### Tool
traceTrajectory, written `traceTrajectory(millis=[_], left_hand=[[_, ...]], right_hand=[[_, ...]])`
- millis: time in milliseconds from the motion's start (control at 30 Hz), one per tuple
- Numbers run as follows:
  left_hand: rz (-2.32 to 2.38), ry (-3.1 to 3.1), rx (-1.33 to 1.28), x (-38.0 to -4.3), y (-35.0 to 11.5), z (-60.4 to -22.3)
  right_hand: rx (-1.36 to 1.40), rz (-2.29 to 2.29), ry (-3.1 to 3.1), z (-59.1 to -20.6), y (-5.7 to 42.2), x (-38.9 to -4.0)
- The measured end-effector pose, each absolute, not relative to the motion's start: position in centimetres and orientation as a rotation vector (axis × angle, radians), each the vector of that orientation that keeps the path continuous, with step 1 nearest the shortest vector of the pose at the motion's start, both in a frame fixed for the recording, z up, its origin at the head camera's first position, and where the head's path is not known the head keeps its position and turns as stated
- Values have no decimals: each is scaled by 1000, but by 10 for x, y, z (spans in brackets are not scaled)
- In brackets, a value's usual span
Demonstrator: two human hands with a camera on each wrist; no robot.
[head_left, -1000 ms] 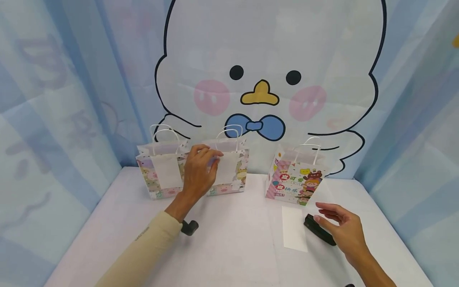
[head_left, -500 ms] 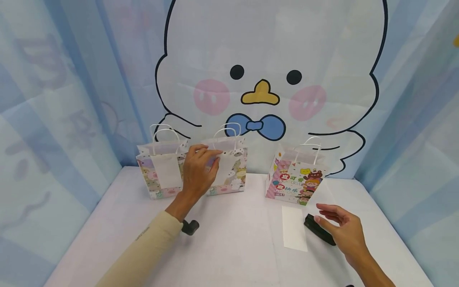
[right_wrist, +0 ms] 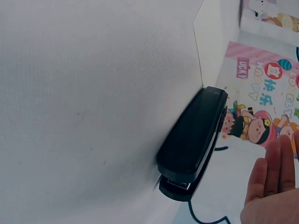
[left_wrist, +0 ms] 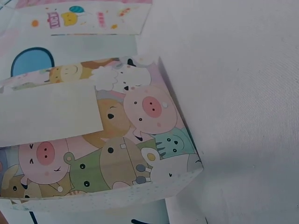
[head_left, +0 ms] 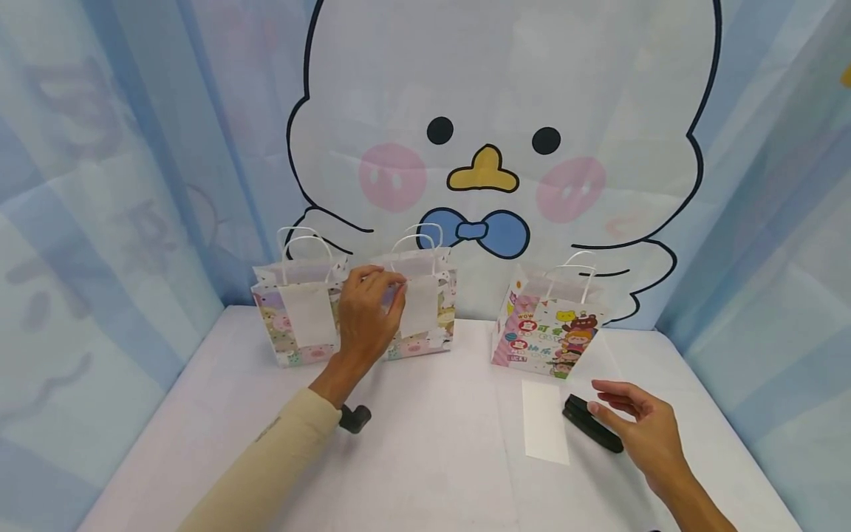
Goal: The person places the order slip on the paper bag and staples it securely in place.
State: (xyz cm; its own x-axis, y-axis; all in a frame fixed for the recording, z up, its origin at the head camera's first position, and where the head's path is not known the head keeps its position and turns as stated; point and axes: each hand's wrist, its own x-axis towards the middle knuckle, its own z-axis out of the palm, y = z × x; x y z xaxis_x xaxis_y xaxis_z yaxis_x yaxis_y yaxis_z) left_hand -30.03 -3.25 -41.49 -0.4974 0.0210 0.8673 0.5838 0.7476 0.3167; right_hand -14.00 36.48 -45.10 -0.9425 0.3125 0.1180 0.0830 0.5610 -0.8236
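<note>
In the head view my left hand [head_left: 368, 310] is at the front of the middle paper gift bag [head_left: 447, 303], gripping its upper rim with finger and thumb at the top of a white card [head_left: 420, 307]. The left wrist view shows this bag's cartoon-animal print [left_wrist: 117, 158] and the white card [left_wrist: 51, 112] against it. Part of the bag is hidden behind the hand. My right hand [head_left: 648, 428] hovers with fingers loosely bent beside a black stapler [head_left: 593, 423] on the table. In the right wrist view, a gap separates the fingers [right_wrist: 279, 161] from the stapler [right_wrist: 194, 140].
Another animal-print gift bag [head_left: 269, 307] with a white card [head_left: 309, 318] on its front stands at the left. A colourful lettered bag [head_left: 555, 336] stands right of centre. Before it lies a loose white card [head_left: 545, 423]. A dark object [head_left: 355, 419] juts out by my left wrist.
The middle bag has shifted slightly left and turned a little, with my left hand at its rim. My right hand has moved slightly right beside the stapler.
</note>
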Motion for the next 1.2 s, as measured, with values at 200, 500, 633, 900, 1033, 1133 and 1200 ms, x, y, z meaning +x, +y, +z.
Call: traceTrajectory(millis=[200, 500, 633, 900, 1033, 1133, 1200], left_hand=[[-756, -1958, -440, -300, -31, -415], [-924, -1993, -397, -299, -29, -415], [-938, -2002, -429, -300, -29, -411], [-861, -2072, -519, -299, -32, -399], [-903, -2111, -579, -299, -36, -392], [-951, -2165, -604, -299, -39, -389], [-976, -2209, -601, -298, -40, -388]], right_hand=[[-299, 1277, -2571, -449, 367, -138], [-290, 1185, -2635, -452, 372, -133], [-307, 1083, -2746, -456, 375, -132], [-273, 884, -2933, -467, 386, -138], [-191, 746, -2978, -470, 390, -142], [-147, 636, -3009, -471, 392, -144], [-155, 585, -3043, -470, 393, -146]])
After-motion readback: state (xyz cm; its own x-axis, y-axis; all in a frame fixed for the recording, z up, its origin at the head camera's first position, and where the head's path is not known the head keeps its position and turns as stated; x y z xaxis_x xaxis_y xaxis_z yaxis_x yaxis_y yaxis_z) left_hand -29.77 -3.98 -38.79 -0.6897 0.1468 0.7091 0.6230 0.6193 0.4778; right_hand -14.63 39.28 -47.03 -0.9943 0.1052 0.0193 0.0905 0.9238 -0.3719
